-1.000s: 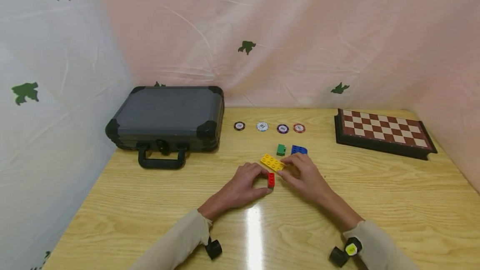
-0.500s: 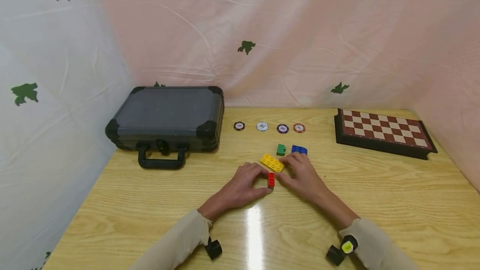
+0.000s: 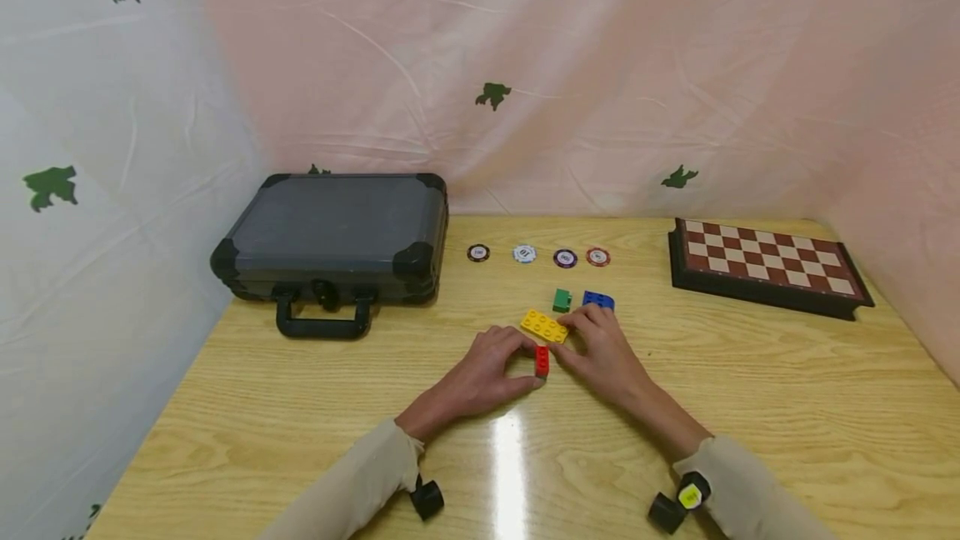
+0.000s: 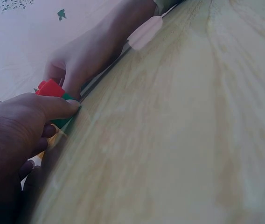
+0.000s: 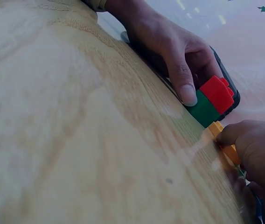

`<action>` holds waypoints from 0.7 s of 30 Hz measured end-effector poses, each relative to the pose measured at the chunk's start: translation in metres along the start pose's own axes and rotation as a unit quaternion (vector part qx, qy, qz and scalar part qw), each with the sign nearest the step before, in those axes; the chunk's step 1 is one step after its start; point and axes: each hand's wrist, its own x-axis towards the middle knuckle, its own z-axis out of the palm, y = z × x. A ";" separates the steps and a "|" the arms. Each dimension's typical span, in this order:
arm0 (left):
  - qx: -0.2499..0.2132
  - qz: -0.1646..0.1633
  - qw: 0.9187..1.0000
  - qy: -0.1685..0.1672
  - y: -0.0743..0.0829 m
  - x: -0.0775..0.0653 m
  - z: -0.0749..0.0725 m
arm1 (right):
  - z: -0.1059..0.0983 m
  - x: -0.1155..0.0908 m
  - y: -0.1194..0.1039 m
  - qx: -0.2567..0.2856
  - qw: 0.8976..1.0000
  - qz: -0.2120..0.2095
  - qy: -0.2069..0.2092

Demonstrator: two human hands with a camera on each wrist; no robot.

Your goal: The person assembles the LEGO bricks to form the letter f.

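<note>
Between the thumb and index finger of my left hand (image 3: 489, 372) is a red toy brick (image 3: 542, 358), pinched together with the green brick (image 5: 204, 109) it is stacked on. The stack stands upright at the table surface. My right hand (image 3: 611, 363) holds the right end of a flat yellow eight-stud brick (image 3: 543, 326), thumb on the near side and fingers on the far side. In the right wrist view the yellow brick (image 5: 222, 140) lies right beside the green one. Just behind are a small green brick (image 3: 562, 301) and a blue brick (image 3: 597, 299), partly covered by my right fingers.
A row of several poker chips (image 3: 524, 253) lies farther back on the wooden table (image 3: 300, 432). A dark grey case (image 3: 337, 227) with a black handle stands at the back left, and a folded chessboard (image 3: 772, 258) at the back right. Patterned cloth (image 3: 405, 65) hangs behind.
My right hand and forearm have shifted slightly left, and the yellow brick has turned a little. The left hand stays still with the red and green stack.
</note>
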 end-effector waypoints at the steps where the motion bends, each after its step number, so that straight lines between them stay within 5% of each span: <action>1: 0.000 -0.001 1.000 0.000 0.000 0.000 0.000 | 0.000 0.000 0.000 0.001 1.000 0.002 0.000; 21: 0.002 -0.007 1.000 -0.002 0.001 0.000 0.000 | -0.007 -0.003 -0.001 0.046 0.998 0.035 -0.010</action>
